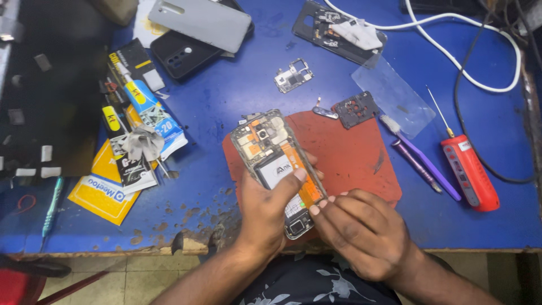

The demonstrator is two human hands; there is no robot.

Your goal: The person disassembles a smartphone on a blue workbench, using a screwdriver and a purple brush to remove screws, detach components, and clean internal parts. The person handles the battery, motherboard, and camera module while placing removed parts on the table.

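An opened phone (271, 155), back cover off, shows its circuit board, orange flex strips and a white-labelled battery. It lies tilted over a red rubber mat (350, 152) on the blue table (226, 96). My left hand (265, 212) grips the phone's lower half from the left, thumb across the battery. My right hand (361, 229) has its fingertips pinched at the phone's lower right edge, beside the orange strip. Whether the fingers hold a small part cannot be made out.
A red electric screwdriver (470, 171), a purple brush (423, 160), tweezers (326, 112), a small black shield plate (355, 109) and a loose board (293, 76) lie around the mat. Phone covers (200, 22), glue tubes and packets (141, 124) crowd the left. A white cable (451, 56) loops at the right.
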